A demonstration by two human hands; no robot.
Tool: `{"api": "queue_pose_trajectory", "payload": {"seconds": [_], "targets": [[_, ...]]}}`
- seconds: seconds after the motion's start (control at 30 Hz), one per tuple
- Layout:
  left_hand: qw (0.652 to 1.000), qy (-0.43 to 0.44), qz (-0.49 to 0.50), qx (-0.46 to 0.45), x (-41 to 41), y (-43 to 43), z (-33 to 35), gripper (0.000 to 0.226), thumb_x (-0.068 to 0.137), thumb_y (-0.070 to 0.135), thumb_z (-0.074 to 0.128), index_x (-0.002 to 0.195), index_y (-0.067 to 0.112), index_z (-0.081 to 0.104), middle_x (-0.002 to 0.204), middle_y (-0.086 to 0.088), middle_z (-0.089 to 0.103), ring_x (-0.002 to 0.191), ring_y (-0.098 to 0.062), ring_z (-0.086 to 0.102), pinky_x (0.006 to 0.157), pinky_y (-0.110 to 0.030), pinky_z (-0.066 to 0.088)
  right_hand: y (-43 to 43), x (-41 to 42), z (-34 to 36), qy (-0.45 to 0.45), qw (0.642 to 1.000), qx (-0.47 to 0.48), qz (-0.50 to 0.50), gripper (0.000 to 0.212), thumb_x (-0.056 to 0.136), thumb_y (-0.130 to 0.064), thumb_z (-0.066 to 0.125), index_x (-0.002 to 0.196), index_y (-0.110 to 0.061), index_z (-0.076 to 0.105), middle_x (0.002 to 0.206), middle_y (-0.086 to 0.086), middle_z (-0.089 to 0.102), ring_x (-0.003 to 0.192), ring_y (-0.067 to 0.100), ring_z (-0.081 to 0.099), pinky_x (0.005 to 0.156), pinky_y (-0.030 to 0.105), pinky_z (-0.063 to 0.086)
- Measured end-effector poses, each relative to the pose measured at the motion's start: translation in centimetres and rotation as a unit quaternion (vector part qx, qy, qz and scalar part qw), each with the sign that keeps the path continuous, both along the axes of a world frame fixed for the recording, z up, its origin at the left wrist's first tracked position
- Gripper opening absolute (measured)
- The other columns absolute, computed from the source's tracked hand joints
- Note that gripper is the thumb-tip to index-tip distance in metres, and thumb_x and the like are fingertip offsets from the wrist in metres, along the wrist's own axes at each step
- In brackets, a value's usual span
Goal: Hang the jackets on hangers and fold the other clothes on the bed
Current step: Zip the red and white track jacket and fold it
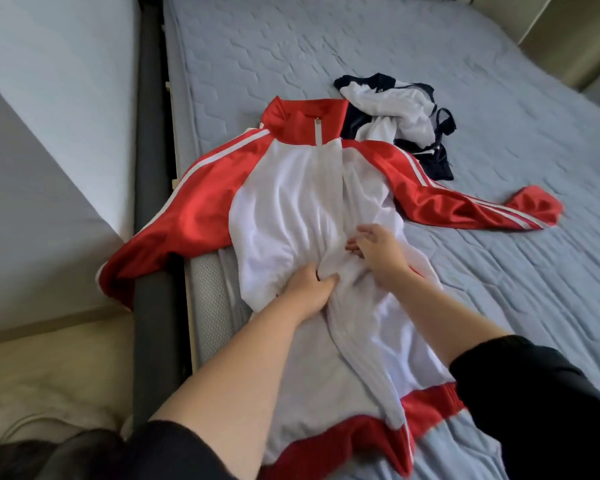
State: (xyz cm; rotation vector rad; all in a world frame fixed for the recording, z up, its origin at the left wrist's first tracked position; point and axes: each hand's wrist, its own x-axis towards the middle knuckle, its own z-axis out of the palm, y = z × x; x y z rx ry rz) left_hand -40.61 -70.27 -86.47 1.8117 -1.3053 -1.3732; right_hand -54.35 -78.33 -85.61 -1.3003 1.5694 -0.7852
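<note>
A red and white track jacket (pixel 284 188) lies face up on the grey quilted bed (pixel 465 109), collar away from me, zip partly open low down. Its left sleeve hangs over the bed's edge; its right sleeve stretches out across the mattress. My left hand (pixel 309 289) grips a bunch of the white front fabric beside the zip. My right hand (pixel 378 251) rests on the other front panel with fingers curled into the cloth near the zip. Behind the collar lies a crumpled navy and white garment (pixel 395 109). No hanger is in view.
A dark bed frame rail (pixel 153 168) runs along the bed's left side. Past it stands a white mattress or panel (pixel 49 116), with pale bedding (pixel 42 393) on the floor below. Bare mattress extends to the right and far end.
</note>
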Motion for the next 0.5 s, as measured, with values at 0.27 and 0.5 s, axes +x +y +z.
{"api": "queue_pose_trajectory", "payload": {"seconds": [0.27,0.5], "targets": [[0.945,-0.250,-0.200,-0.061,-2.9,9.0,-0.5,0.079,0.092,0.057,0.041,0.151,0.009,0.017,0.159,-0.007,0.015,0.146,-0.019,0.013,0.118,-0.038,0.014,13.1,-11.6,1.7,0.192,0.968,-0.039,0.155,0.025,0.091,-0.017,0.062,0.115,-0.016,0.063,0.116,-0.003,0.065,0.107,0.010,0.058,0.090,0.005,0.037],[0.878,-0.316,-0.352,-0.075,-4.3,15.1,1.8,0.114,0.066,0.084,0.046,0.151,0.016,0.010,0.160,-0.001,0.003,0.147,-0.019,-0.001,0.117,-0.051,0.005,18.4,-17.1,1.2,0.492,0.778,-0.091,0.380,0.103,0.061,-0.067,0.058,0.149,-0.042,0.012,0.158,-0.012,0.000,0.146,0.011,-0.004,0.120,0.040,0.003]]}}
